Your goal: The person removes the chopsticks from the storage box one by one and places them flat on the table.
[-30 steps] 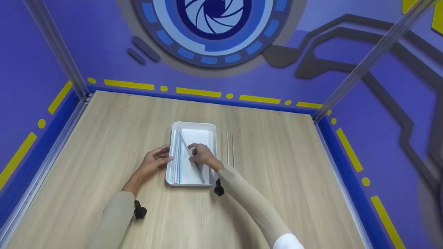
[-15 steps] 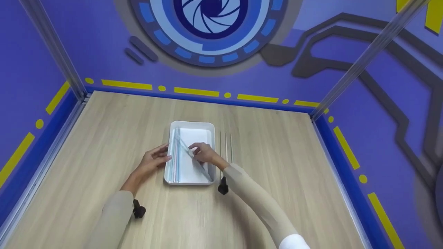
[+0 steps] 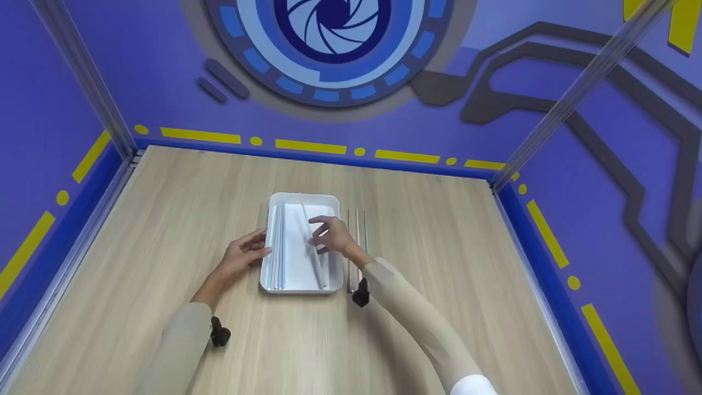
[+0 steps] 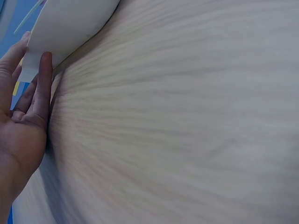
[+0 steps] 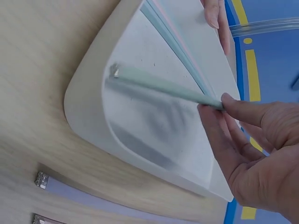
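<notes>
A white tray (image 3: 299, 291) stands on the table, with several pastel sticks (image 3: 280, 247) lying lengthwise along its left side. Over the tray, my right hand (image 3: 333, 236) pinches a pale green stick (image 5: 159, 85) between thumb and fingertips. The stick's silvery end points toward the tray's near wall in the right wrist view, and its far part is hidden behind my fingers there. My left hand (image 3: 241, 254) touches the tray's left wall with fairly straight fingers; in the left wrist view its fingers (image 4: 44, 84) lie against the outer side.
To the right of the tray, three thin sticks (image 3: 357, 219) lie side by side on the wooden table (image 3: 439, 263), partly covered by my right wrist. Purple-blue panels (image 3: 181, 109) and metal posts enclose the table at the back and sides.
My right hand has moved a little to the right with the pale green stick, away from the row on the left. The stick has swung to a steeper, more lengthwise angle. My left hand stays put.
</notes>
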A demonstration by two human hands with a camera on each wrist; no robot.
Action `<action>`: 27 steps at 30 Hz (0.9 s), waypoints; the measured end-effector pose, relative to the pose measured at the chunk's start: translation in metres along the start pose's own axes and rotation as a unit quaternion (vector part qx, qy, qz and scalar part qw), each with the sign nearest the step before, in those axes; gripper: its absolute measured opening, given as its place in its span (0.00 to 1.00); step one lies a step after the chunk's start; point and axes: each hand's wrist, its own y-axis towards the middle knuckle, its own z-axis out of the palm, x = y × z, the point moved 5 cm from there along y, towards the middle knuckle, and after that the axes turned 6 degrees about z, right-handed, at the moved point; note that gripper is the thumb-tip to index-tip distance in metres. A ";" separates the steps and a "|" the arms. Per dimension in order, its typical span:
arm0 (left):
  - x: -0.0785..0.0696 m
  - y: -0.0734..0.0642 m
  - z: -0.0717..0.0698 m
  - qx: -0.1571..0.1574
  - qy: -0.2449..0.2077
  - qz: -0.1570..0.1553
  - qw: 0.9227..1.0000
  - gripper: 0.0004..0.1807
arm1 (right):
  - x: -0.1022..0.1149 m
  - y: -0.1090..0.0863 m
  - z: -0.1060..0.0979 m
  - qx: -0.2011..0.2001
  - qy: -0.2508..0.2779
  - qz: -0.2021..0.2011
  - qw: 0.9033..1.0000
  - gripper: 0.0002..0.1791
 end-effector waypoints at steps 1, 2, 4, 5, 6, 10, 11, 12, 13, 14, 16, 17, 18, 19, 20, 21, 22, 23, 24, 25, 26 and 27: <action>0.000 0.000 0.000 0.001 0.002 0.001 1.000 0.39 | -0.001 -0.001 -0.002 0.000 0.015 0.000 1.000 0.30; 0.000 0.001 0.000 0.001 0.002 0.004 1.000 0.39 | -0.001 -0.001 -0.003 0.001 0.027 0.001 1.000 0.30; 0.000 0.001 0.000 0.001 0.003 0.008 1.000 0.39 | -0.003 -0.002 -0.006 0.000 0.050 0.006 0.999 0.31; 0.000 0.001 0.000 -0.001 0.004 0.007 1.000 0.38 | -0.004 -0.003 -0.007 0.000 0.058 0.009 0.998 0.31; 0.000 0.000 0.001 -0.001 0.004 0.005 1.000 0.38 | -0.005 -0.003 -0.008 -0.002 0.065 0.012 0.998 0.31; -0.001 -0.001 0.000 0.002 0.011 -0.004 1.000 0.38 | -0.008 -0.005 -0.012 -0.017 0.077 0.014 0.997 0.31; -0.002 -0.001 0.001 0.004 0.013 -0.004 1.000 0.38 | -0.008 -0.005 -0.013 -0.020 0.080 0.011 0.997 0.31; -0.002 -0.002 0.000 0.006 0.013 -0.004 1.000 0.39 | -0.008 -0.006 -0.014 -0.024 0.083 0.009 0.996 0.31; -0.002 -0.001 0.000 0.006 0.014 -0.004 1.000 0.38 | -0.009 -0.007 -0.016 -0.027 0.087 0.008 0.996 0.31; -0.003 -0.001 0.000 0.007 0.014 -0.002 1.000 0.38 | -0.009 -0.008 -0.017 -0.030 0.091 0.006 0.995 0.31; -0.003 -0.001 -0.001 0.008 0.011 -0.002 1.000 0.39 | -0.009 -0.010 -0.021 -0.036 0.095 0.007 0.995 0.31; -0.003 -0.001 -0.001 0.009 0.008 -0.002 1.000 0.39 | -0.010 -0.010 -0.022 -0.038 0.097 0.010 0.995 0.31; -0.003 -0.001 -0.001 0.009 0.007 -0.003 1.000 0.39 | -0.011 -0.011 -0.024 -0.040 0.097 0.012 0.994 0.31; -0.003 -0.001 -0.002 0.010 0.006 -0.004 1.000 0.39 | -0.012 -0.011 -0.026 -0.041 0.094 0.013 0.995 0.31; -0.003 -0.001 -0.002 0.011 0.006 -0.005 1.000 0.39 | -0.013 -0.012 -0.028 -0.041 0.091 0.015 0.995 0.31; -0.002 -0.001 -0.002 0.011 0.005 -0.007 1.000 0.39 | -0.014 -0.012 -0.029 -0.040 0.087 0.016 0.995 0.31; -0.002 -0.001 -0.002 0.012 0.007 -0.008 1.000 0.39 | -0.015 -0.013 -0.031 -0.036 0.085 0.016 0.996 0.31; -0.001 -0.001 -0.003 0.012 0.009 -0.008 1.000 0.39 | -0.016 -0.013 -0.032 -0.033 0.084 0.017 0.996 0.31; -0.001 -0.001 -0.003 0.013 0.012 -0.009 1.000 0.39 | -0.017 -0.014 -0.033 -0.031 0.084 0.017 0.996 0.31; -0.001 -0.001 -0.003 0.014 0.014 -0.010 1.000 0.39 | -0.018 -0.014 -0.034 -0.029 0.085 0.017 0.996 0.31; -0.001 -0.002 -0.003 0.015 0.014 -0.010 1.000 0.39 | -0.020 -0.015 -0.035 -0.028 0.087 0.018 0.996 0.32; -0.001 -0.002 -0.003 0.015 0.014 -0.010 1.000 0.39 | -0.021 -0.016 -0.036 -0.028 0.088 0.019 0.996 0.31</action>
